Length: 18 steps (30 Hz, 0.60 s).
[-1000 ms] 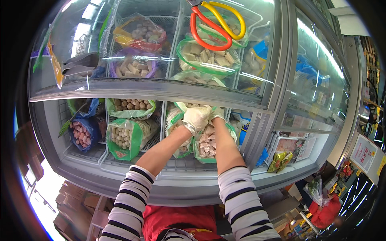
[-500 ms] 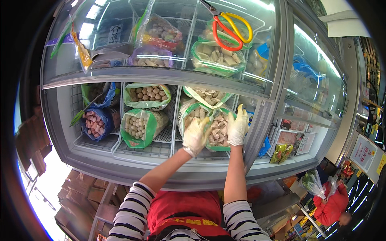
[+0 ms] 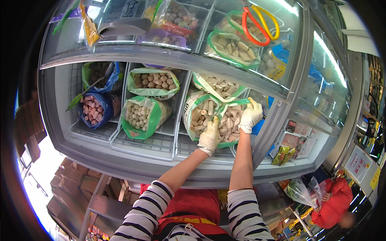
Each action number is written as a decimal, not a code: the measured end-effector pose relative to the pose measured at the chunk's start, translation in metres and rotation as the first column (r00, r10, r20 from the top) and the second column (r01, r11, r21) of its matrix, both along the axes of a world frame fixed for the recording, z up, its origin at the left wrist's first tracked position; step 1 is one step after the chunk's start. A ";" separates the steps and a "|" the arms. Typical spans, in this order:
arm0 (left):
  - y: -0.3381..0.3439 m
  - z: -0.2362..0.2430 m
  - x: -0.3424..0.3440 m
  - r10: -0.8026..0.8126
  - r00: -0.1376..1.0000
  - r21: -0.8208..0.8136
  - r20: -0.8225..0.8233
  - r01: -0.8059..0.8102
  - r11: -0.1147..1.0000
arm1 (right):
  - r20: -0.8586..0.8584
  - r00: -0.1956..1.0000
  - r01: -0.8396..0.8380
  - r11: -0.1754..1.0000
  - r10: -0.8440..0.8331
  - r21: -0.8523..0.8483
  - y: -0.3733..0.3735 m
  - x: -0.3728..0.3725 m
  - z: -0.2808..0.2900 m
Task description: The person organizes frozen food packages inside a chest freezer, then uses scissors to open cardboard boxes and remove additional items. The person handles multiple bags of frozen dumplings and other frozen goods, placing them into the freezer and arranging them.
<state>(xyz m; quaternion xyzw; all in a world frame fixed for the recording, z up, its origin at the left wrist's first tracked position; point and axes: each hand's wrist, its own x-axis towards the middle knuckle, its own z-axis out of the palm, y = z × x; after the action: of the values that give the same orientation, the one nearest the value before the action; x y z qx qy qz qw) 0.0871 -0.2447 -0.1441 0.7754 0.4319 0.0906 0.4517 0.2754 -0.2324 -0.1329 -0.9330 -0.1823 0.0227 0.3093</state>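
Observation:
Both my hands wear thin white gloves. My left hand [image 3: 210, 137] is closed on the near rim where two green-edged plastic bags meet. Short tan rolls [image 3: 200, 117] fill the left one. In the bag of pale folded pieces [image 3: 230, 123], my right hand [image 3: 251, 117] grips the right side of the rim. That bag stands open between my hands. Behind it is another open bag of pale pieces [image 3: 221, 86], with a whitish folded edge. My fingers cover parts of the rims.
Bags of white balls [image 3: 138, 120], brown balls [image 3: 155, 82] and pink pieces [image 3: 92, 110] stand in wire baskets to the left. Red-and-yellow scissors [image 3: 257, 30] and a grey scoop [image 3: 124, 27] lie on the sliding glass lid. A person in red [image 3: 331, 203] is at the lower right.
My left hand has moved right from over the rolls to the rim between the bags, uncovering the rolls. My right hand stays at its bag's right side. The whole view has shifted slightly.

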 end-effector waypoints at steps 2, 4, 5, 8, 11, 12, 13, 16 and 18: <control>-0.002 -0.003 0.003 -0.009 1.000 0.030 0.022 0.008 1.000 | -0.008 0.999 0.044 0.998 -0.044 0.045 0.007 0.003 -0.006; 0.002 0.001 0.001 -0.013 1.000 0.004 0.029 0.012 1.000 | -0.128 0.989 0.076 0.997 -0.077 -0.009 0.012 -0.005 0.002; 0.007 0.006 -0.003 -0.044 0.999 -0.039 0.028 0.046 0.998 | -0.025 1.000 -0.004 1.000 0.004 -0.001 0.013 -0.013 0.013; 0.034 0.038 -0.038 -0.208 0.977 -0.221 -0.048 0.193 0.956 | 0.140 0.982 -0.115 0.989 0.127 -0.087 0.014 -0.056 0.066; 0.070 0.078 -0.092 -0.080 0.995 -0.283 0.052 0.091 0.955 | -0.344 0.881 -0.091 0.831 0.324 0.548 0.023 -0.144 0.101; 0.081 0.090 -0.111 -0.037 0.999 -0.246 0.019 0.040 0.968 | -0.171 0.806 -0.488 0.800 0.566 0.347 0.032 -0.163 0.097; 0.094 0.098 -0.128 0.023 0.999 -0.191 0.041 -0.015 0.982 | -0.132 0.625 -0.762 0.638 0.769 0.111 0.043 -0.178 0.087; 0.124 0.112 -0.166 0.129 0.991 -0.110 -0.030 -0.132 0.985 | -0.497 0.457 -0.889 0.374 0.738 -0.263 0.109 -0.219 0.003; 0.133 0.117 -0.186 0.167 0.985 -0.100 -0.038 -0.170 0.980 | -0.578 0.527 -0.835 0.250 0.623 -0.491 0.138 -0.232 -0.055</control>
<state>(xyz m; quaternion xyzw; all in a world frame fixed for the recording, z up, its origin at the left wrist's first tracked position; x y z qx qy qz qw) -0.0993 -0.1119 -0.0275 0.7130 0.5067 0.0949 0.4754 0.0437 -0.0944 -0.1883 -0.7611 -0.5280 0.3593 -0.1140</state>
